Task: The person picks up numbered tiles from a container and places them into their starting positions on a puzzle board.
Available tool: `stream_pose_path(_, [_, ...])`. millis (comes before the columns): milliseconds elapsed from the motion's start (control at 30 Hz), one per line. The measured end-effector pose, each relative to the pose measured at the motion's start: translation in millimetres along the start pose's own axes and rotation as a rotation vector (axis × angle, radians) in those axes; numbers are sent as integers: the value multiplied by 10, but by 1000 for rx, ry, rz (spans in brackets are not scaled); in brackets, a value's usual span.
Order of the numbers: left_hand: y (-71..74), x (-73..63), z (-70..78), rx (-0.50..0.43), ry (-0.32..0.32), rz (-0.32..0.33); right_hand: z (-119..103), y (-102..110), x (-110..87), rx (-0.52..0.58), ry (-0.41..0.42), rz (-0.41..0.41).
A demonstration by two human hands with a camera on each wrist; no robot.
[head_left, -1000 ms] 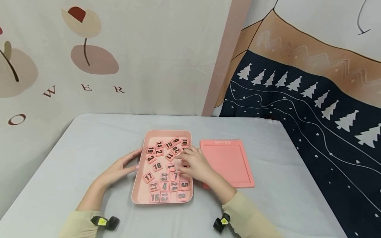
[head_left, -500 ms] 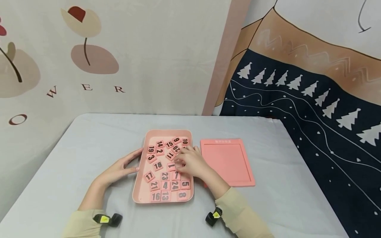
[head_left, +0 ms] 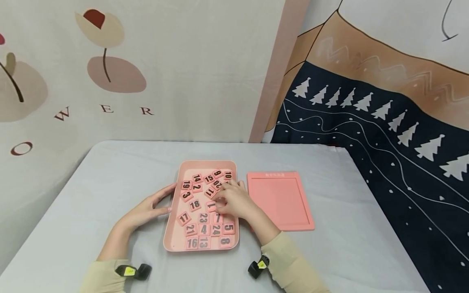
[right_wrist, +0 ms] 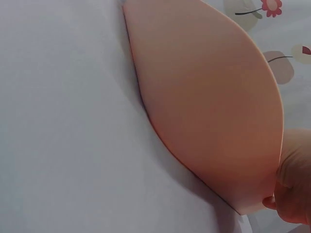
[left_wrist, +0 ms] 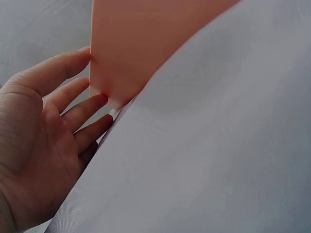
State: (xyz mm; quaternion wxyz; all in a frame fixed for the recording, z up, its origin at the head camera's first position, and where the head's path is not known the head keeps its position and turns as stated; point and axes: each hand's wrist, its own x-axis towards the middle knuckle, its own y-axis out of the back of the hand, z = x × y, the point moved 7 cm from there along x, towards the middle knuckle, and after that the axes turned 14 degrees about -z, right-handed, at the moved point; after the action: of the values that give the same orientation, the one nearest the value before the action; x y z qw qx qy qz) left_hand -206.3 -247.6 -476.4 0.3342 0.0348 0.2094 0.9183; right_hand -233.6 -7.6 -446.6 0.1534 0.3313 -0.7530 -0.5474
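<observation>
A shallow pink tray holds several loose square number tiles, mostly face up and turned in different directions. My left hand is at the tray's left side, fingers extended and fingertips touching its outer wall, as the left wrist view also shows with the hand beside the wall. My right hand reaches over the right rim, its bent fingers and thumb at the right edge of the "1" tile. I cannot tell whether they grip it. That hand hides some tiles on the tray's right side.
A flat pink frame board with a raised border lies right of the tray. Both rest on a white-covered table. Patterned cloths hang behind and to the right, one dark with white trees. In the right wrist view, the tray's outer wall fills the middle.
My right hand has shifted slightly left, its fingertips coming closer to the "1" tile, and its forearm has swung left. The left hand keeps its place at the tray's side.
</observation>
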Motion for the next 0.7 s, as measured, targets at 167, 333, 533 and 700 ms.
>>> stream_pose_path(167, [-13, -13, 10, -5, -17, 5, 27, -11, -25, 15, 11, 31])
stream_pose_path(333, [-19, -17, 18, 5, 2, 7, 28, 27, -54, 30, 25, 78])
stream_pose_path(533, [-23, -4, 37, 1, 18, 7, 43, 101, -97, 22, 13, 159])
stream_pose_path(700, [-20, 1, 46, 1, 17, 4, 58, 204, -173, 7, -8, 266])
